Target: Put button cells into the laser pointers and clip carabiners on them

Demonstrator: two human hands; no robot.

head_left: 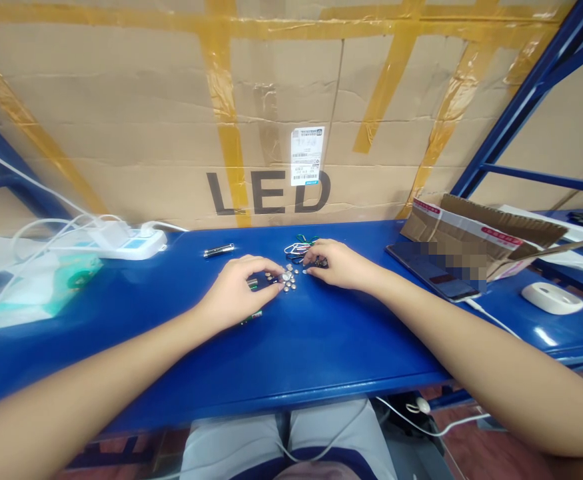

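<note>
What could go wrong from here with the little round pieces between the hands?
The small round pieces lie loose on the blue table, so the left hand, right at them, might scatter some. The wire-like loops lie close by, near the right hand, so a piece could get lost among them.

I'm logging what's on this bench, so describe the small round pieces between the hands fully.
The small round pieces look silvery and shiny, like metal discs. They lie loosely clustered on the blue tabletop. The left hand has its thumb and fingers at the cluster's left side, perhaps touching some; the right hand is on the right. Exact count and any markings are too small to tell.
</note>
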